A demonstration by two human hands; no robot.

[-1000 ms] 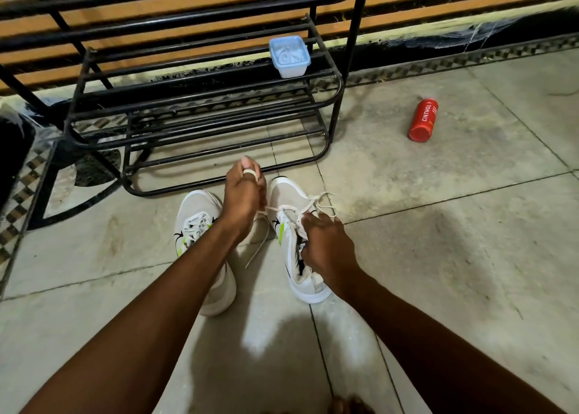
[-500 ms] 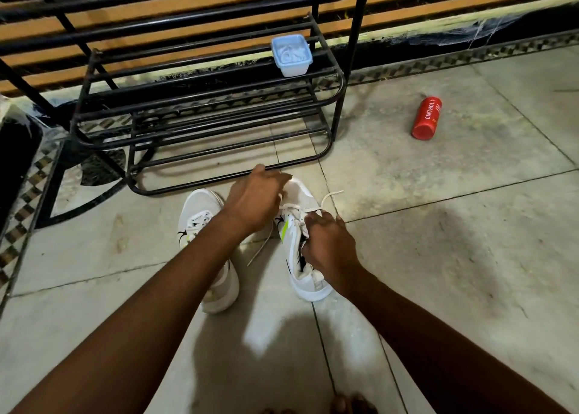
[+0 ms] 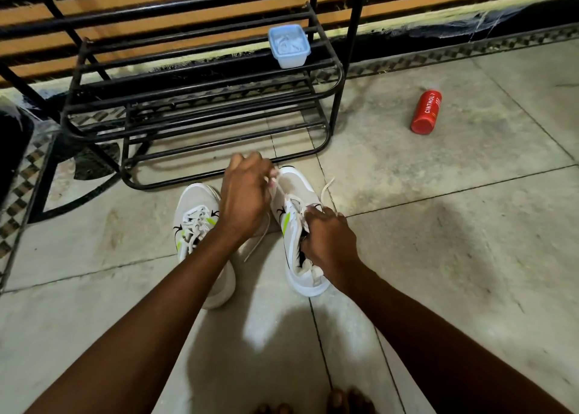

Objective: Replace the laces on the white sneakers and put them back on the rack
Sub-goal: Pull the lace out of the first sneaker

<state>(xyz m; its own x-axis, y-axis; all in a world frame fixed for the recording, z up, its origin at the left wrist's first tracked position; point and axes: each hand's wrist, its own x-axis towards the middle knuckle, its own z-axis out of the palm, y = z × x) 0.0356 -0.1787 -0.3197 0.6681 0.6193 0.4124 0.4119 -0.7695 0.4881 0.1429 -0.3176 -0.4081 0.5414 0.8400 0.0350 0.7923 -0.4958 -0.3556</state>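
Two white sneakers stand side by side on the tiled floor [image 3: 438, 257], toes toward a black metal rack [image 3: 200, 100] just beyond them. The left sneaker [image 3: 194, 213] is laced, with a green streak on its side, and the left forearm crosses over its heel. The right sneaker [image 3: 297, 194] sits just beside it, its lace [image 3: 327, 184] loose, one end trailing on the floor past the toe and another strand hanging down between the two shoes. The left hand [image 3: 244, 197] hovers over the right sneaker's toe, its fingers curled and pinching the lace near the front eyelets. The right hand [image 3: 329, 238] rests on the same shoe's tongue area, fingers bent and gripping the lace at the eyelets. A pale blue lidded container [image 3: 289, 48] sits on an upper tier of the rack. A red bottle [image 3: 426, 111] lies on its side on the floor, well apart to the right. Bare toes [image 3: 338, 401] show at the bottom edge
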